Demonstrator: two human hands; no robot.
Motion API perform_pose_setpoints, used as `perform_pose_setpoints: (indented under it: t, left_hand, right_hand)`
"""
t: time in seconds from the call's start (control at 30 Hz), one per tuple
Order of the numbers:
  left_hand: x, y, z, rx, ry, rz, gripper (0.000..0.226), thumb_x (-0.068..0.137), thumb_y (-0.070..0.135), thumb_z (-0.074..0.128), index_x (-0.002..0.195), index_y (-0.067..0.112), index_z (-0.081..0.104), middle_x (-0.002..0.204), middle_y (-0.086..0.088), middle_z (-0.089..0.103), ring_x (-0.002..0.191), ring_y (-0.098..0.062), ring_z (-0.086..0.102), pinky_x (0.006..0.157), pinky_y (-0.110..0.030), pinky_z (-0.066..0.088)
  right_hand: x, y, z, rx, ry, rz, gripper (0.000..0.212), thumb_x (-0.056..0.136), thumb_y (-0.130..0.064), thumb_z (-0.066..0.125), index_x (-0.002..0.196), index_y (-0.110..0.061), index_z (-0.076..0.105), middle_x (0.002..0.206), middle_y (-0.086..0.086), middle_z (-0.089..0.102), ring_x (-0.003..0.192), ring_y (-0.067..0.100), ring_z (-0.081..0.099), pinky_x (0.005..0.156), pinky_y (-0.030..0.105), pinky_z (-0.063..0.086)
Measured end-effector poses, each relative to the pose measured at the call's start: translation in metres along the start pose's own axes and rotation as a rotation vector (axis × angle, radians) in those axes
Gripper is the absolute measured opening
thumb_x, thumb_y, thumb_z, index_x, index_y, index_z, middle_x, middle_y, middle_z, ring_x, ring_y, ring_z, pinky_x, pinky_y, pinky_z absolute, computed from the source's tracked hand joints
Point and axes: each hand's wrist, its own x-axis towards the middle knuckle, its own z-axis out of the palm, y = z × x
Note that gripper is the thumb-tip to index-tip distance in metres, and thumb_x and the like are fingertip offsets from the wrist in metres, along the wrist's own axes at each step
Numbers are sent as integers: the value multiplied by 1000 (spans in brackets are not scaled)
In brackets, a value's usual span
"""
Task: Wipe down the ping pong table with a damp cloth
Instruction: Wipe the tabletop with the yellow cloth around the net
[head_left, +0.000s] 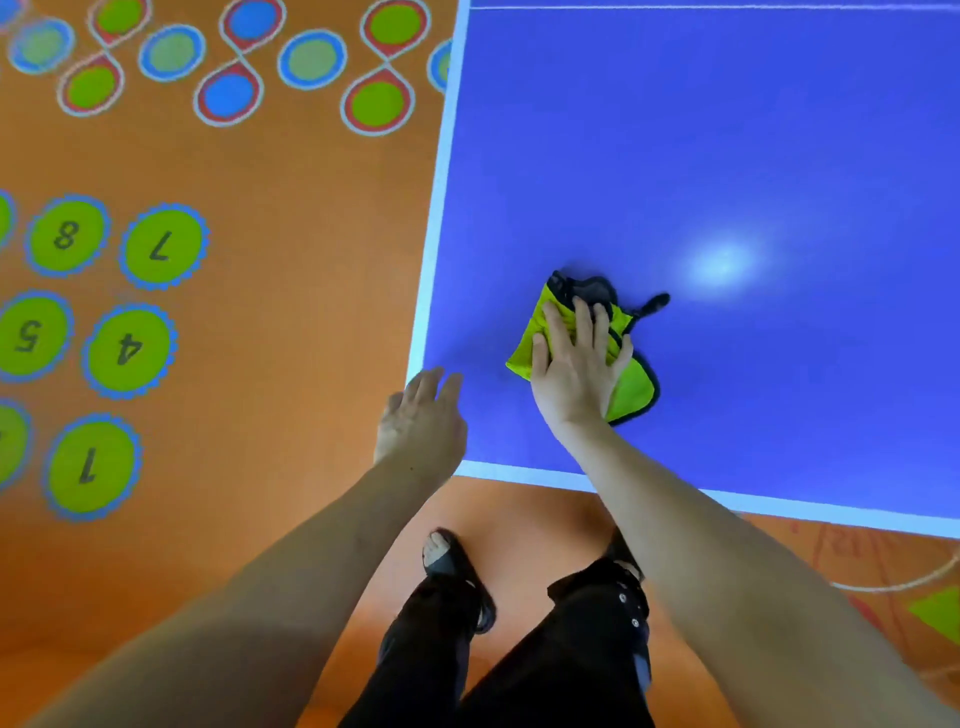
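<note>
The blue ping pong table (727, 130) with white edge lines fills the right of the view; I stand at its near left corner. A crumpled yellow-green cloth (631, 387) with dark trim lies on the blue surface near that corner. My right hand (576, 364) presses flat on the cloth, fingers straight and spread, pointing away from me. My left hand (423, 415) hovers at the table's corner with relaxed, straight fingers and holds nothing; whether it touches the edge I cannot tell.
An orange floor (285, 312) with green numbered circles and looped coloured shapes lies to the left of the table. My legs in dark trousers and dark shoes (457, 571) stand just below the table's near edge. A bright light reflection (722, 265) shows on the surface.
</note>
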Motion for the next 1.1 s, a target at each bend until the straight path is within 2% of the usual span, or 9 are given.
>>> perform_pose_setpoints:
  t: [0.13,0.23,0.37,0.53,0.67,0.8,0.93,1.1]
  left_hand:
    - [-35,-81,13,-84,24,-122,52,99,25,43,150,22,32,158,-2,29,145,-20,27,113,-39,29]
    - [-60,-112,19,-128,50,-196,52,99,27,44,150,22,33,156,-3,32,144,-22,30,112,-40,31]
    - [-80,-117,20,-132,69,-247,53,100,27,43,151,22,29,158,-2,29,145,-21,28,113,-39,31]
    - [-90,-70,14,-114,60,-234,54,100,27,42,152,22,28,159,-2,28,145,-20,28,113,-40,31]
    - [-82,1,12,-69,56,-184,51,100,27,40,150,23,30,159,-2,27,145,-20,28,114,-41,31]
    - [-65,92,10,-5,48,-111,54,101,29,36,153,24,23,161,-3,22,147,-21,24,114,-40,30]
    - [-52,186,7,66,29,-39,57,102,28,34,156,23,17,162,-3,18,148,-20,21,114,-39,29]
    - [-46,297,7,103,29,54,56,102,28,34,156,24,18,162,-2,19,147,-19,22,113,-38,30]
  right_hand:
    - [-14,-84,29,-35,-44,-283,43,107,-46,43,147,-38,54,161,-3,44,153,25,32,119,64,21]
    - [-24,-107,39,-55,-84,-521,42,107,-47,45,146,-39,55,160,-5,45,153,23,35,119,63,23]
    - [-25,-89,35,-44,-94,-772,39,108,-45,47,145,-40,58,159,-6,47,151,22,38,118,59,26]
    - [-21,-31,10,-25,-170,-990,41,108,-45,45,147,-40,56,161,-6,45,155,21,34,120,56,26]
    - [-8,54,-18,-27,-152,-931,41,109,-47,44,148,-42,54,163,-7,43,156,18,30,121,55,25]
    - [8,163,-50,0,-69,-827,40,108,-47,47,147,-40,57,162,-7,45,155,19,33,119,56,28]
    - [23,274,-84,-5,-20,-668,41,108,-49,47,148,-40,56,162,-5,44,155,20,34,119,58,28]
    - [25,400,-122,-9,61,-440,42,108,-49,48,146,-37,57,160,-3,47,154,21,36,118,58,28]
